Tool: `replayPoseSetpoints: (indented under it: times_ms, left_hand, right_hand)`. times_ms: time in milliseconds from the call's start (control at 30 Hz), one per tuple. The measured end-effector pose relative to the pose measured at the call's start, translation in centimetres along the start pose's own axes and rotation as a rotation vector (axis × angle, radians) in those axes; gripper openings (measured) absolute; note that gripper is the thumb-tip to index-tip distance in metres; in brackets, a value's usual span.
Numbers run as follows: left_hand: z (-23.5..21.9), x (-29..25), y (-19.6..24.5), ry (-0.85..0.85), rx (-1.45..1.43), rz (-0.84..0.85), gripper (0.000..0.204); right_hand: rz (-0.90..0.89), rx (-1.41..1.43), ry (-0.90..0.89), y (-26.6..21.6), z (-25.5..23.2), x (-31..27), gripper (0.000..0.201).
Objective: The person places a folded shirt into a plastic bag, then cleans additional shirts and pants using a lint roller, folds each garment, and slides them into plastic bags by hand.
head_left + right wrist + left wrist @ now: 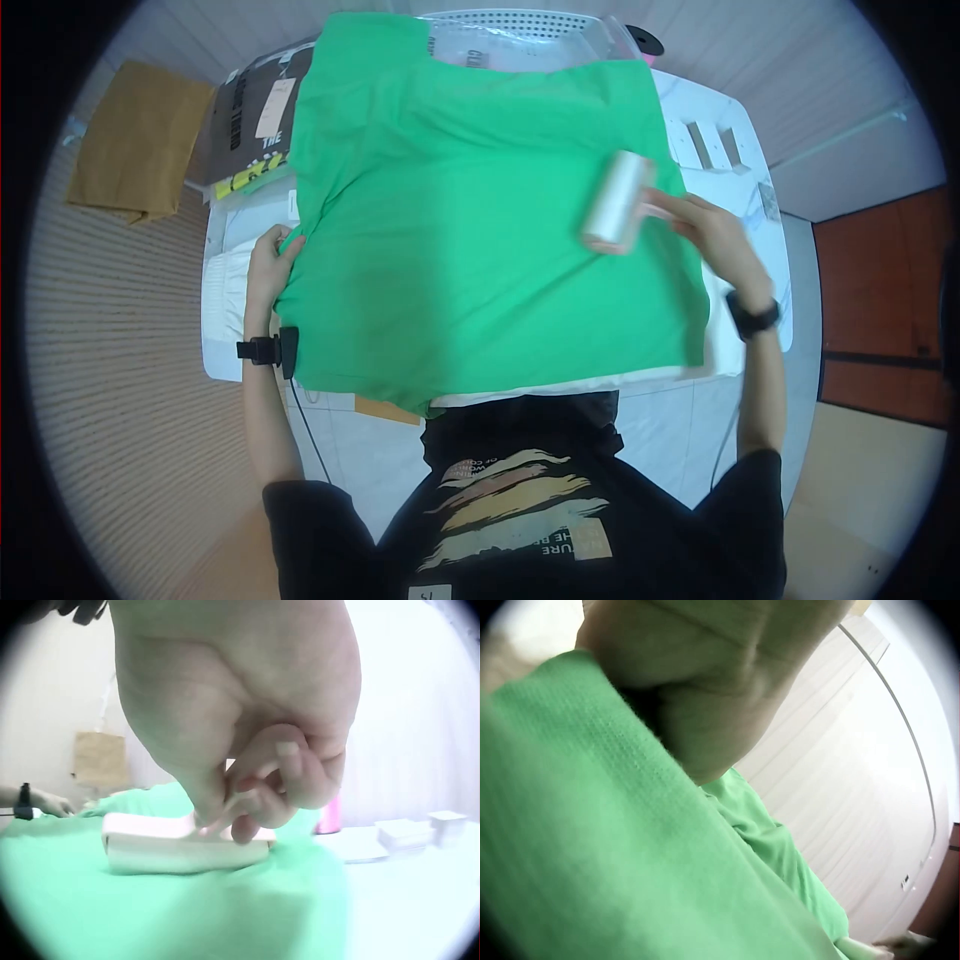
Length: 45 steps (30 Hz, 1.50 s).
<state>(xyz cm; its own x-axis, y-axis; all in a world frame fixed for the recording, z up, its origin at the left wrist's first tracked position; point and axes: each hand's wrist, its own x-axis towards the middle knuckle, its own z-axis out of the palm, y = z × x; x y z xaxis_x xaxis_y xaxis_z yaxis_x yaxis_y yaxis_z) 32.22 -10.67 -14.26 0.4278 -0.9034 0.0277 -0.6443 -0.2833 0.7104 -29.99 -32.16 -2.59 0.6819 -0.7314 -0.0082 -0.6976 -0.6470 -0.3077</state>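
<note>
A wide green cloth [400, 230] lies spread over the table, creased toward its left side. My right hand [722, 240] grips the pink handle of a lint roller [615, 202], whose white roll lies over the right part of the cloth, blurred in the head view. In the right wrist view the fingers curl round the handle, and the roller [187, 851] sits flat along the green surface. At the cloth's left edge, my left hand [272, 265] pinches the fabric with the thumb on top. The left wrist view shows green fabric [630, 825] rising close against that palm, with the fingertips hidden.
White fabric [722, 330] shows under the cloth's right edge. Packaged dark clothing [250, 125] and a brown paper bag [140, 140] are at the left. Behind the cloth stands a white perforated basket [520, 20] with clear plastic. Small white blocks [708, 145] stand at the right on the table [765, 270].
</note>
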Motion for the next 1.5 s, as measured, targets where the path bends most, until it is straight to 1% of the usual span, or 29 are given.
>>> replayPoseSetpoints:
  times_ms: [33,67,100,167,200,233,267,300,367,433,500,533,567,633,700,767,833,900,967,1000,1033,1067,1100,1167,1233,1300,1367,1433,1500]
  left_hand:
    - [-0.1,0.0,0.1,-0.03,-0.001,-0.026,0.023]
    - [-0.2,0.0,0.2,-0.057,0.0,-0.051,0.025]
    - [-0.3,0.3,0.1,-0.039,0.006,-0.058,0.025]
    - [-1.3,0.7,-0.5,-0.114,-0.015,0.037,0.033]
    - [-2.1,1.1,0.4,-0.124,0.028,0.032,0.037]
    - [-2.6,1.5,1.8,-0.139,0.076,0.027,0.04]
    - [-2.3,2.3,2.9,-0.075,0.052,0.018,0.041]
    - [-1.5,2.9,3.5,-0.019,0.02,0.017,0.042]
    - [0.4,3.9,4.4,-0.03,0.11,0.0,0.04]
    - [1.3,4.8,3.4,-0.037,0.189,-0.011,0.038]
    - [1.2,5.3,0.5,-0.012,0.122,0.001,0.028]
    - [0.8,4.9,0.1,-0.027,-0.056,0.019,0.018]
    - [0.5,4.5,0.1,-0.002,-0.078,0.028,0.015]
    - [-0.1,4.3,-0.1,0.004,-0.127,-0.043,0.016]
    - [-0.1,4.0,0.4,0.006,-0.09,-0.044,0.017]
    - [0.3,4.1,0.7,0.012,-0.064,-0.058,0.018]
    - [0.1,4.1,0.6,-0.002,-0.038,-0.005,0.018]
    - [-0.4,4.3,1.1,-0.021,-0.03,-0.027,0.02]
    - [-0.6,3.9,3.1,0.024,0.084,0.01,0.023]
    - [-0.7,3.7,3.8,0.028,0.089,0.001,0.023]
    - [-0.5,3.7,4.5,0.154,0.141,0.134,0.024]
    - [0.0,3.6,5.6,0.278,0.188,0.269,0.024]
    - [0.5,3.1,7.3,0.272,0.182,0.267,0.024]
    - [1.8,1.0,11.4,0.266,0.341,0.524,0.021]
    - [4.7,-0.5,14.1,0.078,0.3,0.627,0.017]
    - [7.6,-0.3,16.2,0.041,0.352,0.73,0.02]
    - [9.3,1.0,17.5,0.069,0.376,0.686,0.022]
    - [9.1,2.9,17.9,0.1,0.41,0.647,0.025]
    - [8.5,4.7,17.8,0.35,0.518,0.623,0.039]
  right_hand:
    - [0.06,-0.029,0.04,2.1,-1.0,-1.8,0.047]
    - [0.113,-0.128,0.013,2.7,-2.9,-3.0,0.043]
    - [0.112,-0.124,-0.011,3.5,-4.1,-3.8,0.042]
    - [0.08,-0.084,-0.008,1.2,-5.8,-3.7,0.045]
    - [0.048,-0.057,-0.001,-0.8,-6.2,-2.1,0.045]
    - [-0.003,-0.034,-0.009,-4.2,-6.3,-0.5,0.048]
    - [-0.045,-0.02,-0.012,-7.4,-5.8,0.8,0.051]
    - [-0.201,-0.032,0.042,-10.0,-4.7,3.0,0.053]
    - [-0.473,0.022,0.161,-14.6,-0.3,8.6,0.048]
    - [-0.589,0.128,0.182,-19.0,4.9,13.6,0.041]
    - [-0.692,0.134,0.21,-22.2,8.5,16.8,0.043]
    - [-0.678,0.13,0.217,-23.0,10.0,17.8,0.043]
    - [-0.693,0.084,0.227,-23.3,11.3,18.6,0.042]
    - [-0.684,0.026,0.229,-21.8,11.5,18.2,0.04]
    - [-0.651,0.067,0.171,-19.3,10.1,16.5,0.037]
    - [-0.562,0.009,0.087,-15.0,7.7,13.4,0.039]
    - [-0.45,0.007,0.075,-9.4,5.8,9.5,0.045]
    - [-0.271,0.027,0.017,-5.6,2.6,5.4,0.055]
    - [-0.097,-0.03,-0.002,-2.3,0.0,1.9,0.051]
    - [-0.057,-0.052,-0.004,-0.8,-1.2,0.3,0.049]
    - [-0.01,-0.078,-0.005,0.3,-2.4,-1.1,0.047]
    - [0.055,-0.119,-0.017,0.5,-3.6,-2.4,0.045]
    - [0.125,-0.16,-0.03,0.5,-4.6,-3.6,0.044]
    - [0.183,-0.143,-0.029,0.8,-5.1,-5.6,0.045]
    - [0.091,0.074,0.09,1.4,-4.8,-7.1,0.049]
    - [0.079,0.073,0.074,0.4,-4.7,-7.2,0.049]
    - [0.056,0.11,0.07,-1.3,-4.5,-6.6,0.049]
    - [0.022,0.119,0.081,-3.1,-4.3,-5.7,0.05]
    - [-0.016,0.118,0.102,-4.8,-4.1,-3.9,0.05]
